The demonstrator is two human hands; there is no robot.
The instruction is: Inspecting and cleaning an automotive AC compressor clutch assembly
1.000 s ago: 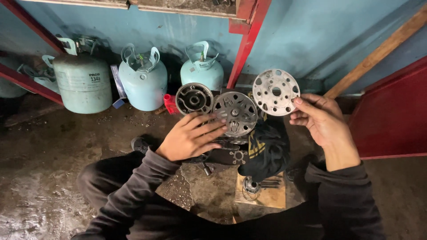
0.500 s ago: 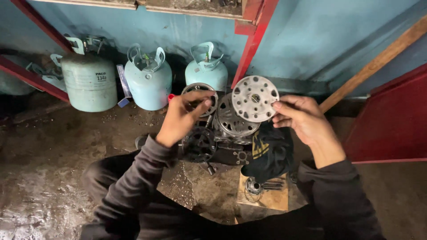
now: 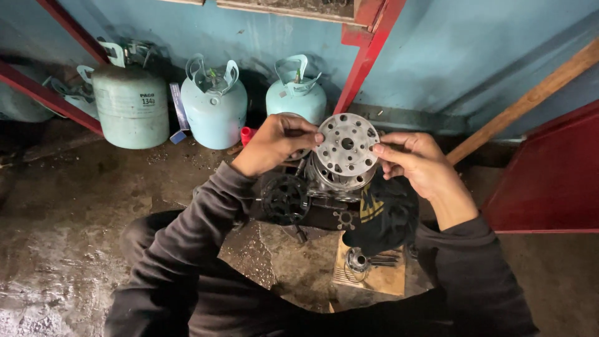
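Floor: stained, damp-looking concrete (image 3: pixel 81 206), dark and patchy, with the person's knees and dark sleeves in the nearest part of the view.
Wooden block: a small block (image 3: pixel 374 278) lies on the floor between the legs, carrying a shiny metal fitting (image 3: pixel 357 258) and a few loose tools.
Dark cloth: a black rag with a yellow mark (image 3: pixel 384 215) is draped just beyond the block, under the right wrist.
Compressor body: a dark metal housing (image 3: pixel 331 212) sits on the floor under the hands; a black toothed wheel (image 3: pixel 285 198) lies against its left side.
Ribbed drum: a grey cylindrical part (image 3: pixel 337 178) stands on the housing, partly hidden by the disc.
Disc: a round pale metal plate with drilled holes (image 3: pixel 347 145) is held upright just above the drum, facing the camera, between the two hands.
Left hand: the left hand (image 3: pixel 274 145) curls in, its fingertips pinching the disc's left edge.
Right hand: the right hand (image 3: pixel 415 165) is half closed, thumb and forefinger gripping the disc's right edge.
Cylinders: three pale gas cylinders (image 3: pixel 212 109) stand in a row against the wall, a small red cap (image 3: pixel 246 134) beside them.
Wall: blue painted wall (image 3: pixel 449 56), crossed by red metal bars (image 3: pixel 365 56) and a leaning wooden slat (image 3: pixel 530 100).
Far right: a red panel (image 3: pixel 552 175) stands at the edge.
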